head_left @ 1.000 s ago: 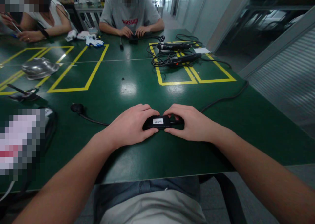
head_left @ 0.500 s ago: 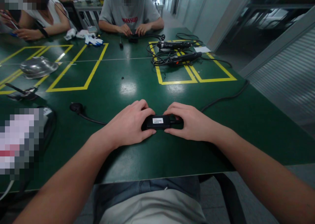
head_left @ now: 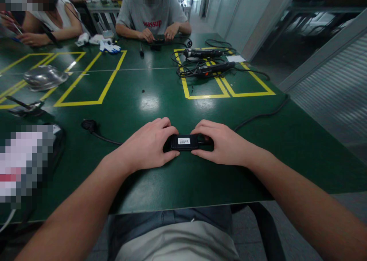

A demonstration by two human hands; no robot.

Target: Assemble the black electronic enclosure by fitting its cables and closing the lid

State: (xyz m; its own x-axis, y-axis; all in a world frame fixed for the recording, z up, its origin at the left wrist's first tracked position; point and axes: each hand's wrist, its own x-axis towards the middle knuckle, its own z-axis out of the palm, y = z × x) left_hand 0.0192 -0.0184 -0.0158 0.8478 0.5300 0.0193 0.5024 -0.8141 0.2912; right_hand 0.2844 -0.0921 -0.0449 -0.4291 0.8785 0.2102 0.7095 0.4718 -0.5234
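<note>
A black power adapter with a white label on top lies on the green table, close to its near edge. My left hand closes on its left end, thumb along the near side and fingers along the far side. At the other end, my right hand grips it the same way, around the spot where a cable joins. A black plug rests to the left, its cord running behind my left hand. Another black cord trails off toward the right edge.
Two black electric screwdrivers with tangled cords lie in yellow-taped areas at the back right. A metal bowl-like piece and white-blue gloves are at the left. Across the table a person's hands handle a black object.
My left hand has shifted very slightly left along the adapter; my right hand stays put. The person across has moved a hand, showing more of their black object.
</note>
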